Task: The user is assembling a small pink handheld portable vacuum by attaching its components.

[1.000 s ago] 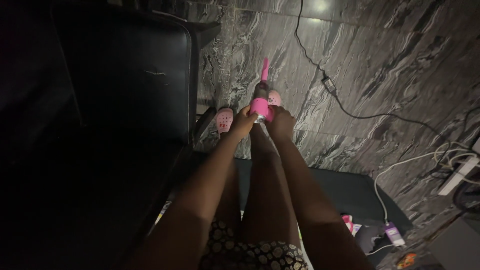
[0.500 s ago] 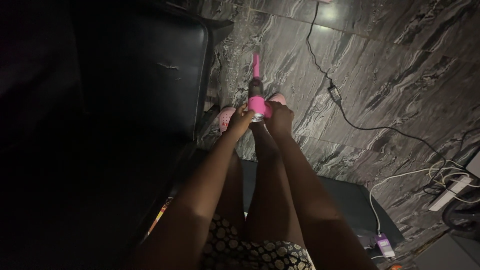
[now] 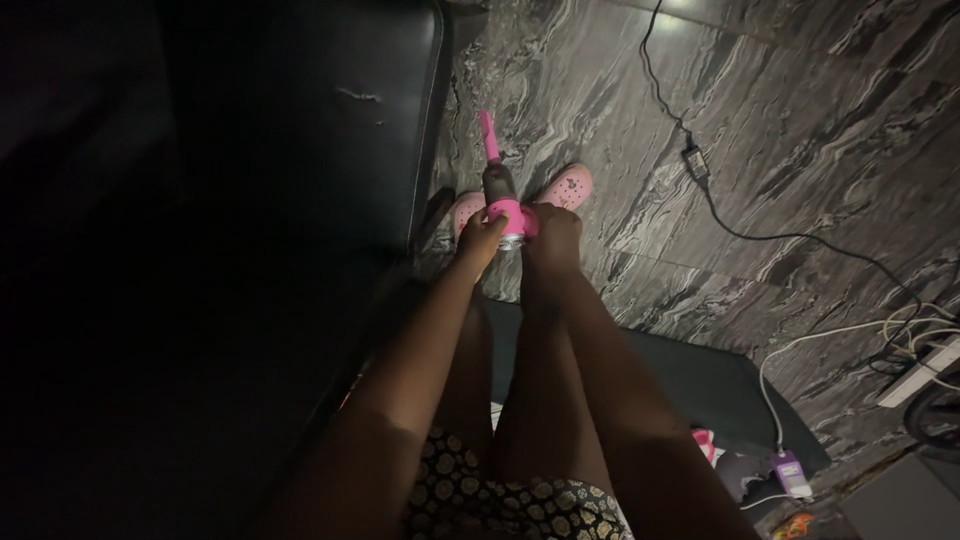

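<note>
both hands, left hand [image 3: 483,238] and right hand [image 3: 553,228], clench a pink-collared tool [image 3: 503,200] at frame centre above pink clogs [image 3: 566,187] (dim light), so i judge a slip could drop it onto the stone floor [image 3: 800,130].

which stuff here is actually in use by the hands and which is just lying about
In hand:
- pink and dark bottle-like item, gripped by left hand and right hand

Lying about:
- pink clogs, worn on the feet
- black cable with adapter
- white power strip
- black seat
- dark mat
</note>
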